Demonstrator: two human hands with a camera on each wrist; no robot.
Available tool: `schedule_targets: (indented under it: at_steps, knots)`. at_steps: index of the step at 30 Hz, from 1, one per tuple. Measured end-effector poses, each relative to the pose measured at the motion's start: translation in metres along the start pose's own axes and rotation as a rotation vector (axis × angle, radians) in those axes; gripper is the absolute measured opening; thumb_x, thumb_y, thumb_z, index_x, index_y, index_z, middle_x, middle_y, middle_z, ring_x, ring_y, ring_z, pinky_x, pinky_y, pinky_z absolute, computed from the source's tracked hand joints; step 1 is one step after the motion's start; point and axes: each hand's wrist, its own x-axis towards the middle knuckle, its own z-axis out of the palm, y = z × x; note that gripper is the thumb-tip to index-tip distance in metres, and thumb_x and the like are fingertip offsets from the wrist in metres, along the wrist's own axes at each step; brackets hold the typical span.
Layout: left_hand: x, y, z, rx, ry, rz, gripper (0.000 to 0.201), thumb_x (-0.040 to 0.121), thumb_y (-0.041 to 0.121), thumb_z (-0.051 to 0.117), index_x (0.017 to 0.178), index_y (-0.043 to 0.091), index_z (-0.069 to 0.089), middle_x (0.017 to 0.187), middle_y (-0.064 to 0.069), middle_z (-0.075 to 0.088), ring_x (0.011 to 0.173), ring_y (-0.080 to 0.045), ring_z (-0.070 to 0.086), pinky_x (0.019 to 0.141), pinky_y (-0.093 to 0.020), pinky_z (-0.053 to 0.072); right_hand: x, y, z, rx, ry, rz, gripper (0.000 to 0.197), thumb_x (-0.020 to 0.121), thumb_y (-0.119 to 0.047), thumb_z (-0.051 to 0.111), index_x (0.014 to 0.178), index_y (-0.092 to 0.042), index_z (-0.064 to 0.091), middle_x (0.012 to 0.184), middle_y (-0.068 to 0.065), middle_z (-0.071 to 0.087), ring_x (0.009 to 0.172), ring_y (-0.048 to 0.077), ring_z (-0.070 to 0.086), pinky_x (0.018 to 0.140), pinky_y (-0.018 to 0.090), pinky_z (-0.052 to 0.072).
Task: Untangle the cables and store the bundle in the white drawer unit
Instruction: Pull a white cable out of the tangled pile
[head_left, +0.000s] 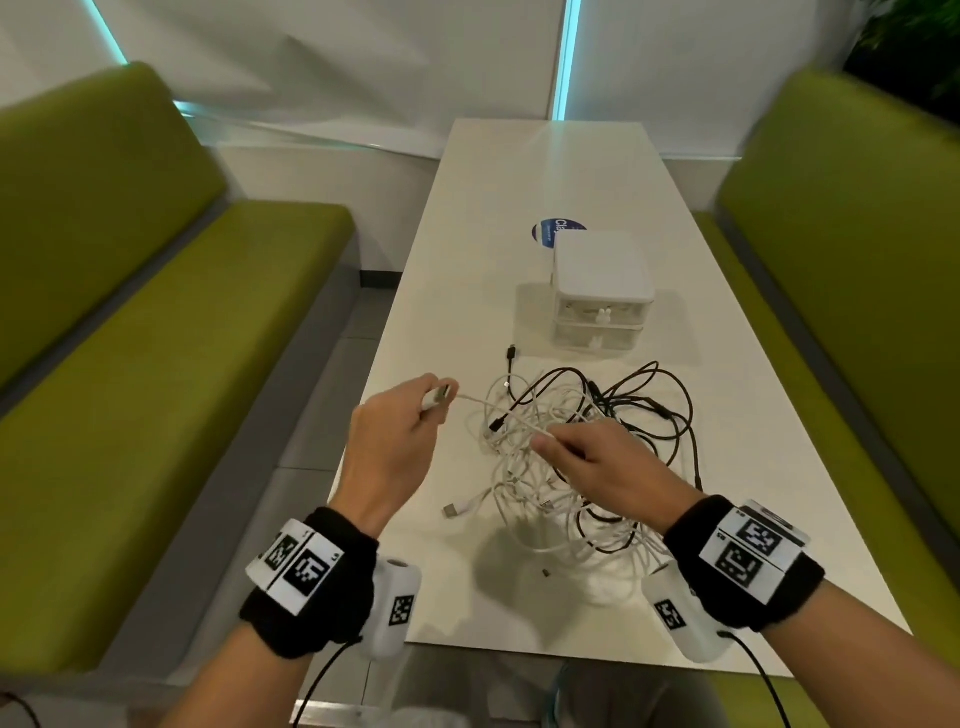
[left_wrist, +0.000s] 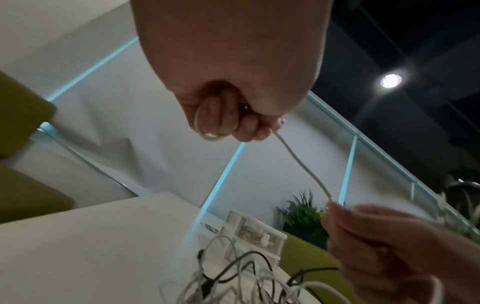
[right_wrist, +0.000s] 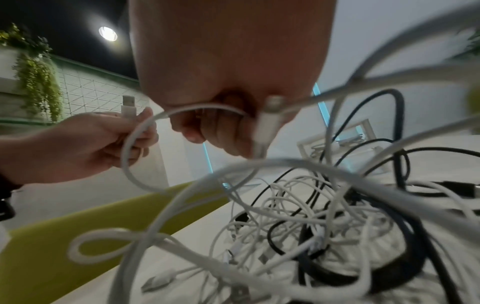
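Note:
A tangle of white and black cables (head_left: 576, 457) lies on the white table (head_left: 457, 291), partly lifted. My left hand (head_left: 415, 415) grips the USB plug end of a white cable (head_left: 498, 413) above the table's left edge; the plug (right_wrist: 128, 107) sticks up from its fingers. My right hand (head_left: 582, 452) pinches the same white cable (left_wrist: 301, 162) a short way along, over the tangle (right_wrist: 311, 216). The cable runs nearly taut between both hands. The white drawer unit (head_left: 600, 291) stands beyond the tangle, its two clear drawers closed.
Green bench seats (head_left: 156, 338) flank the table on the left and on the right (head_left: 841, 260). A round blue sticker (head_left: 550, 231) lies behind the drawer unit. Loose plugs (head_left: 457, 508) trail toward the near table edge. A potted plant (left_wrist: 303, 214) stands beyond the right bench.

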Motion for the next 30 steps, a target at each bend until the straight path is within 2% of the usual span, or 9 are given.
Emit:
schedule_targets:
  at_steps: [2,4,7,9,12,16,22,27,30]
  knots:
    - [-0.002,0.0,0.003,0.001,-0.024,-0.02,0.025,0.099,0.023,0.045,0.077,0.022,0.056,0.071,0.017,0.058,0.065,-0.007,0.053,0.061,-0.019,0.041,0.003,-0.006,-0.003,-0.045,0.012,-0.006,0.048,0.101,-0.049,0.037,0.063,-0.019,0.036,0.054,-0.007,0.038,0.048,0.01,0.036,0.052,0.024,0.029]
    - [-0.006,0.004,0.004,0.054,-0.033,0.0,0.02,0.101,0.019,0.043,0.108,0.025,0.062,0.107,0.016,0.063,0.091,-0.006,0.061,0.077,-0.03,0.05,0.005,-0.011,-0.005,-0.126,-0.018,0.023,0.047,0.102,-0.048,0.031,0.064,-0.021,0.037,0.056,-0.006,0.042,0.05,0.009,0.039,0.052,0.024,0.029]
    - [-0.01,0.018,0.003,-0.046,-0.103,0.083,0.038,0.102,0.013,0.043,0.137,0.028,0.049,0.135,0.017,0.054,0.111,0.004,0.052,0.094,-0.021,0.044,0.006,-0.016,-0.002,-0.249,-0.085,0.069,0.046,0.104,-0.047,0.027,0.068,-0.021,0.039,0.06,-0.005,0.046,0.055,0.009,0.043,0.054,0.028,0.029]
    - [-0.014,0.031,0.011,-0.114,-0.258,0.15,0.04,0.101,0.012,0.043,0.137,0.029,0.05,0.135,0.015,0.055,0.117,-0.002,0.055,0.099,-0.025,0.046,0.005,-0.019,0.001,-0.283,-0.068,0.041,0.04,0.104,-0.044,0.031,0.075,-0.02,0.045,0.062,-0.004,0.051,0.056,0.014,0.047,0.058,0.031,0.033]
    - [-0.019,0.033,0.025,0.076,-0.398,0.203,0.03,0.099,0.02,0.041,0.123,0.028,0.056,0.116,0.012,0.058,0.1,-0.018,0.062,0.083,-0.037,0.05,0.002,-0.02,0.004,-0.31,-0.002,-0.08,0.03,0.101,-0.037,0.044,0.089,-0.016,0.061,0.069,0.005,0.064,0.062,0.025,0.056,0.06,0.037,0.045]
    - [-0.021,0.03,0.024,0.269,-0.468,0.238,0.02,0.094,0.02,0.037,0.092,0.018,0.057,0.092,0.003,0.06,0.082,-0.027,0.058,0.07,-0.042,0.045,-0.002,-0.018,0.002,-0.274,-0.032,-0.069,0.029,0.097,-0.039,0.054,0.074,-0.02,0.053,0.053,-0.011,0.044,0.051,0.009,0.039,0.056,0.033,0.035]
    - [-0.003,0.012,-0.004,0.09,-0.154,0.063,0.026,0.089,0.015,0.038,0.066,0.023,0.046,0.071,0.004,0.062,0.078,-0.023,0.063,0.069,-0.042,0.049,-0.006,-0.001,0.004,-0.008,-0.033,0.087,0.051,0.099,-0.051,0.041,0.061,-0.017,0.038,0.052,-0.007,0.036,0.046,0.01,0.032,0.052,0.028,0.031]
    - [0.007,-0.002,-0.016,0.037,0.01,-0.109,0.032,0.099,0.013,0.047,0.069,0.02,0.057,0.077,-0.002,0.067,0.071,-0.021,0.059,0.065,-0.039,0.047,-0.006,-0.004,-0.002,-0.063,-0.002,0.037,0.052,0.1,-0.05,0.038,0.061,-0.017,0.035,0.052,-0.006,0.035,0.046,0.011,0.032,0.05,0.022,0.027]
    - [-0.001,-0.001,-0.008,0.155,-0.044,-0.031,0.023,0.099,0.01,0.046,0.103,0.018,0.067,0.11,0.001,0.066,0.094,-0.021,0.064,0.081,-0.042,0.051,-0.004,-0.005,0.0,-0.13,-0.025,0.075,0.053,0.101,-0.05,0.034,0.062,-0.015,0.037,0.054,-0.004,0.04,0.049,0.011,0.037,0.052,0.025,0.031]
